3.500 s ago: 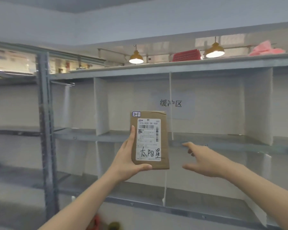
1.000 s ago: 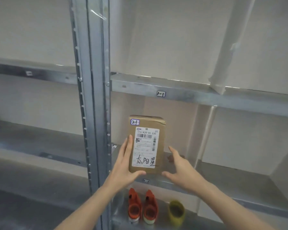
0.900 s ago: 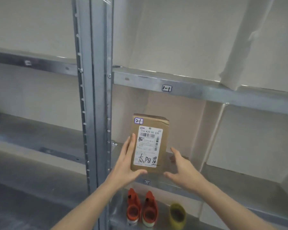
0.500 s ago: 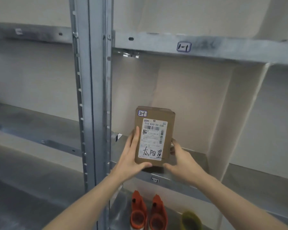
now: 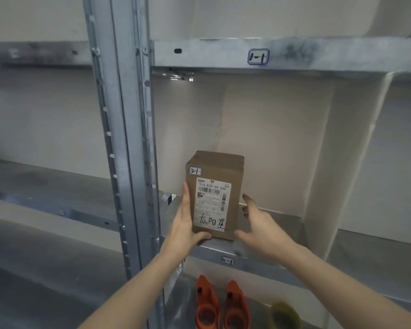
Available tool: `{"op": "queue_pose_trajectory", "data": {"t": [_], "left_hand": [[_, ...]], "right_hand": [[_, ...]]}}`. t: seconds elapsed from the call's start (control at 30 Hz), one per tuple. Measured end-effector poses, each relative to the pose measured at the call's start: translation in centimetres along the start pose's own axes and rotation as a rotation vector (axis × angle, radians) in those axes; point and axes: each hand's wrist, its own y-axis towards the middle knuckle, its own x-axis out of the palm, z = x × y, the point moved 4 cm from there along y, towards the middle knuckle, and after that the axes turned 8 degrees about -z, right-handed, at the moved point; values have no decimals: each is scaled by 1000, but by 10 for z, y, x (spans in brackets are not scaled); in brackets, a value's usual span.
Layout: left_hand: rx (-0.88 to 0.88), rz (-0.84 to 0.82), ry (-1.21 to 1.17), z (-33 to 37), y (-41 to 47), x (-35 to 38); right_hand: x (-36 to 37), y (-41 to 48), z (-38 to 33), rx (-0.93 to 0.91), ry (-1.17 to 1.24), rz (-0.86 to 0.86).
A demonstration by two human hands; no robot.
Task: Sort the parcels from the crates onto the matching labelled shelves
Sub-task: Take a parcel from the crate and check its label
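Setting the 2-1 parcel (image 5: 214,198) upright on the front edge of the matching 2-1 shelf (image 5: 274,220), I am clasping it in my left hand (image 5: 183,231), right hand (image 5: 262,230) spread open just beside it, and next, I judge, letting go squarely

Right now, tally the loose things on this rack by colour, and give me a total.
brown parcel: 1
orange items: 2
yellow-green item: 1
Total: 4
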Motion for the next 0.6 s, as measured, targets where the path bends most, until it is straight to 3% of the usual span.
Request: {"op": "queue_pose_trajectory", "data": {"t": [0.17,0.37,0.6], "left_hand": [[-69,5,-10,16,-13,-23],[-73,48,215,76,-18,-91],[-7,-173,492,169,-18,-171]], "right_hand": [[-17,-6,-14,43,-38,-19],[-70,-18,-62,86,-179,6],[-146,-76,-119,121,-357,-20]]}}
